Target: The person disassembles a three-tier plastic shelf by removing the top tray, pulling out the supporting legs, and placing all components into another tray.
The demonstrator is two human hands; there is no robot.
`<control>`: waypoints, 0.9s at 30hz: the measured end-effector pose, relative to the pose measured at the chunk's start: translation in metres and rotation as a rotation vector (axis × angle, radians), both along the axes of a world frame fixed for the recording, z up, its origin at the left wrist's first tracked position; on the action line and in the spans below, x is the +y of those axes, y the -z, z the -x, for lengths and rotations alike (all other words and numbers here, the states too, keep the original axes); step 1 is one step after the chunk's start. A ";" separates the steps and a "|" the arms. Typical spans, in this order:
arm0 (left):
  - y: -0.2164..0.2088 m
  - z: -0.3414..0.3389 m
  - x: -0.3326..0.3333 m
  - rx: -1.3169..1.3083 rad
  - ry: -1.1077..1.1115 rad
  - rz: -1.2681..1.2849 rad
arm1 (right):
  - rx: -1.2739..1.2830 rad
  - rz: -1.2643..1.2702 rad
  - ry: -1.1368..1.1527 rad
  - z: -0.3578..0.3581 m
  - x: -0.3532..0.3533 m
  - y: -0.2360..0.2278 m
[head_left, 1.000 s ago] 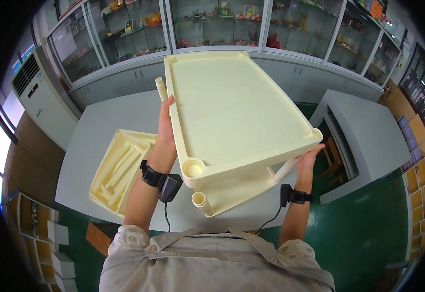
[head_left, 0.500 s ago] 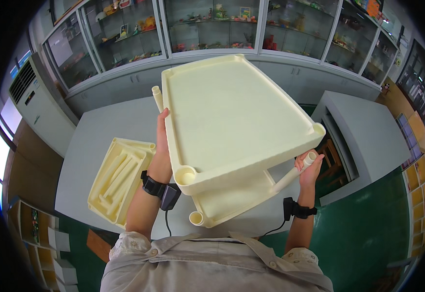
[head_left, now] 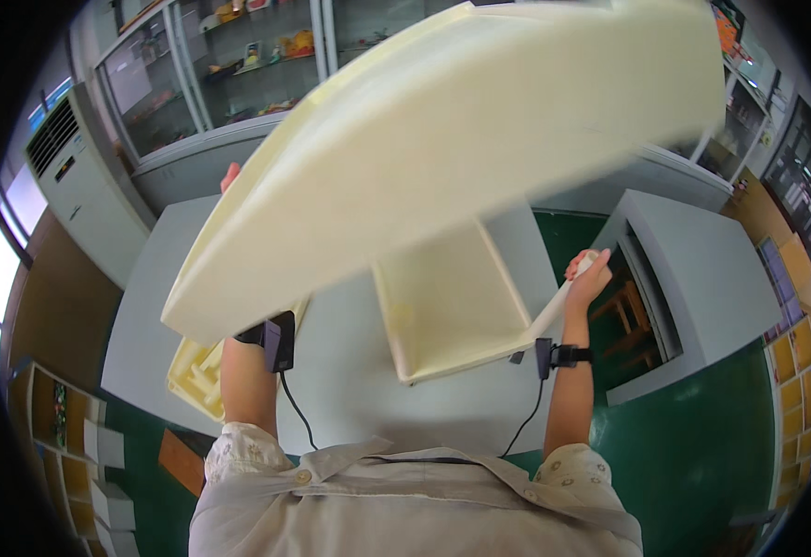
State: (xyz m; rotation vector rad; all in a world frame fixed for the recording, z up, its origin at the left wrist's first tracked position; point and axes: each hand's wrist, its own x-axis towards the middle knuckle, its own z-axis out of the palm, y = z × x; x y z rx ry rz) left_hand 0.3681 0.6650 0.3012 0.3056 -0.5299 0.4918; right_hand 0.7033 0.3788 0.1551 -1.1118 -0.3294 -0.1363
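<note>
A large cream plastic tray (head_left: 461, 167), blurred and tilted, is raised high across the view. My left hand (head_left: 230, 177) grips its left edge; only fingertips show past the rim, and the rest is hidden behind the tray. Below it, a second cream tray (head_left: 466, 345) stands over the table, its far part covered by the raised one. My right hand (head_left: 593, 277) is closed around the upper end of a cream tube (head_left: 550, 314) that rises from this lower tray's right corner. Both wrists carry black straps with small cabled boxes.
Beside my left forearm another cream tray (head_left: 179, 382) with several loose tubes rests on the grey table (head_left: 145, 325), partly hidden. A grey desk (head_left: 702, 269) stands to the right, with a wooden stool (head_left: 626, 320) near it. Glass cabinets (head_left: 247, 65) line the back wall.
The upper tray has come up off the lower one, tilting, with my left hand moving left and up. My right hand still holds the tube, slightly higher. The lower tray is more exposed.
</note>
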 end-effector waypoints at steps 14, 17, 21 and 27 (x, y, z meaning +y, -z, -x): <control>0.085 0.186 -0.032 0.706 -0.839 -0.153 | -0.142 0.271 0.025 -0.100 -0.002 -0.010; 0.116 0.228 -0.048 0.868 -0.883 -0.080 | -0.459 0.012 0.737 -0.053 0.003 -0.031; 0.166 0.251 -0.075 1.015 -0.860 -0.047 | -0.521 0.061 -0.060 0.080 0.040 0.005; 0.262 0.258 -0.081 1.291 -0.558 -0.154 | -0.095 1.177 -1.125 0.218 0.060 0.141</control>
